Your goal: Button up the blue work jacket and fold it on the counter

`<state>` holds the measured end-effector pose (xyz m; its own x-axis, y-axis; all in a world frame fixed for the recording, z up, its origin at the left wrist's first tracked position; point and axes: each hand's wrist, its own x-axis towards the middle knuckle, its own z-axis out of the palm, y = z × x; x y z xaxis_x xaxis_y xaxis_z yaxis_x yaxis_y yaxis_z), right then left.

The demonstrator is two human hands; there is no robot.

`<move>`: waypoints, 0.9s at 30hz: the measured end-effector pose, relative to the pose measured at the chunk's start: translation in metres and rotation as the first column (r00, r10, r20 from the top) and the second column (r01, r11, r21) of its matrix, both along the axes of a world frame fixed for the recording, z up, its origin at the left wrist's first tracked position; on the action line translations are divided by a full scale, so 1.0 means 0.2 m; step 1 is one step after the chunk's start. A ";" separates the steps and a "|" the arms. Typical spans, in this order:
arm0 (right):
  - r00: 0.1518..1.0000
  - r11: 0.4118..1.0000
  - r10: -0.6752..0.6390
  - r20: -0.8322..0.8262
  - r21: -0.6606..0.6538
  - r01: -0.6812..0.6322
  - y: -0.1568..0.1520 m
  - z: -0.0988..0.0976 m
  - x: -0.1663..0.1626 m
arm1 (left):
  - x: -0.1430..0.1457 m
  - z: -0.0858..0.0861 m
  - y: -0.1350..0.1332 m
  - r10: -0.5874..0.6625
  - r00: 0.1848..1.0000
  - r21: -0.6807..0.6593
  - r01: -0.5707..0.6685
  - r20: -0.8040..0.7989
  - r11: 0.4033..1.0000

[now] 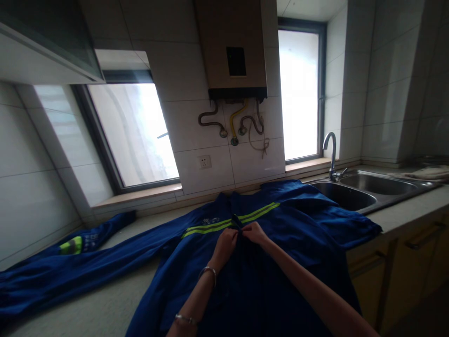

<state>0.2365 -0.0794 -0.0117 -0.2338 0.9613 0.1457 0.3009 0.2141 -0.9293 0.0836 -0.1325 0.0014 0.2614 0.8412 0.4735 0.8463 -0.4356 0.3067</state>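
Observation:
A dark blue work jacket (185,276) with yellow-green reflective stripes lies spread face up on the counter, collar toward the wall. My left hand (227,242), with bracelets on its wrist and forearm, pinches the left edge of the front opening just below the chest stripe. Close beside it, my right hand (255,232) has its fingers closed on the opposite edge. The fingertips of both hands nearly meet at the centre line. Whether a button or zip is between them is too dark to make out. One long sleeve (115,260) stretches out to the left.
A steel double sink (382,182) with a tall tap (331,154) stands at the right, close to the jacket's other sleeve. A water heater (233,47) with pipes hangs on the tiled wall above. Yellow cabinets (403,262) are below the counter (105,299).

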 end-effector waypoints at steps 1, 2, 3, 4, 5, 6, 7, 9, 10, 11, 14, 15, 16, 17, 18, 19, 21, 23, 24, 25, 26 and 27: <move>1.000 1.000 0.003 -0.023 -0.023 -0.004 0.01 0.00 0.00 | 0.00 -0.01 0.00 0.002 1.000 -0.007 -0.002 0.012 1.000; 0.999 0.999 0.008 -0.033 -0.033 -0.009 0.02 -0.01 -0.01 | 0.00 -0.01 0.01 0.004 1.000 -0.011 -0.004 0.022 1.000; 0.999 0.999 0.012 -0.035 -0.035 -0.013 0.02 -0.01 -0.01 | 0.00 -0.02 0.01 0.006 0.999 -0.015 -0.006 0.031 1.000; 0.999 0.999 0.017 -0.041 -0.036 -0.018 0.02 -0.01 -0.02 | 0.00 -0.03 0.02 0.011 0.999 -0.017 -0.011 0.041 1.000; 0.999 0.999 0.020 -0.049 -0.036 -0.022 0.02 -0.01 -0.02 | 0.00 -0.03 0.02 0.020 0.999 -0.018 -0.019 0.050 1.000; 0.998 0.999 0.020 -0.054 -0.026 -0.021 0.01 -0.01 -0.03 | 0.00 -0.04 0.02 0.029 0.998 -0.018 -0.029 0.055 0.999; 0.999 1.000 0.013 -0.052 -0.002 -0.014 0.01 -0.01 -0.03 | 0.00 -0.04 0.02 0.036 0.998 -0.016 -0.035 0.059 0.999; 1.000 0.997 -0.010 -0.022 0.082 0.011 -0.01 -0.02 -0.03 | 0.01 -0.04 0.03 0.035 0.995 -0.018 -0.033 0.097 0.999; 1.000 0.991 -0.024 0.003 0.129 0.024 -0.01 -0.02 -0.03 | 0.01 -0.04 0.03 0.029 0.992 -0.020 -0.026 0.127 0.999; 0.999 0.985 -0.037 0.029 0.171 0.031 -0.02 -0.02 -0.03 | 0.01 -0.03 0.03 0.023 0.987 -0.023 -0.019 0.162 1.000; 0.996 0.978 -0.046 0.072 0.208 0.030 -0.04 -0.01 -0.03 | 0.01 -0.03 0.03 0.019 0.965 -0.033 -0.011 0.261 0.999; 0.996 0.979 -0.042 0.076 0.204 0.025 -0.04 0.00 -0.03 | 0.01 -0.03 0.03 0.025 0.958 -0.034 -0.016 0.287 0.999; 0.996 0.980 -0.036 0.078 0.200 0.019 -0.04 0.00 -0.03 | 0.01 -0.03 0.03 0.032 0.948 -0.033 -0.023 0.315 0.999; 0.996 0.981 -0.029 0.079 0.195 0.013 -0.04 0.00 -0.02 | 0.01 -0.03 0.04 0.041 0.939 -0.033 -0.031 0.342 0.999; 0.996 0.982 -0.023 0.082 0.189 0.007 -0.05 0.00 -0.02 | 0.01 -0.04 0.04 0.050 0.930 -0.033 -0.041 0.364 0.999; 0.996 0.982 -0.015 0.085 0.186 -0.001 -0.05 0.00 -0.02 | 0.01 -0.05 0.05 0.059 0.922 -0.034 -0.050 0.383 0.998; 0.996 0.983 -0.003 0.092 0.183 -0.014 -0.06 0.01 -0.02 | 0.00 -0.06 0.06 0.081 0.906 -0.037 -0.072 0.415 0.997; 0.994 0.983 0.006 0.109 0.184 -0.026 -0.06 0.01 -0.01 | -0.01 -0.08 0.07 0.105 0.892 -0.043 -0.096 0.440 0.994; 0.993 0.982 0.013 0.120 0.186 -0.035 -0.07 0.01 -0.01 | -0.01 -0.08 0.08 0.119 0.885 -0.048 -0.109 0.450 0.993; 0.991 0.981 0.027 0.131 0.189 -0.052 -0.07 0.01 -0.01 | -0.01 -0.08 0.08 0.132 0.879 -0.054 -0.120 0.458 0.991; 0.989 0.978 0.048 0.139 0.196 -0.075 -0.07 0.01 -0.01 | -0.01 -0.09 0.09 0.144 0.873 -0.061 -0.130 0.466 0.990; 0.987 0.974 0.071 0.143 0.205 -0.099 -0.07 0.01 -0.01 | -0.01 -0.09 0.09 0.154 0.868 -0.068 -0.138 0.473 0.988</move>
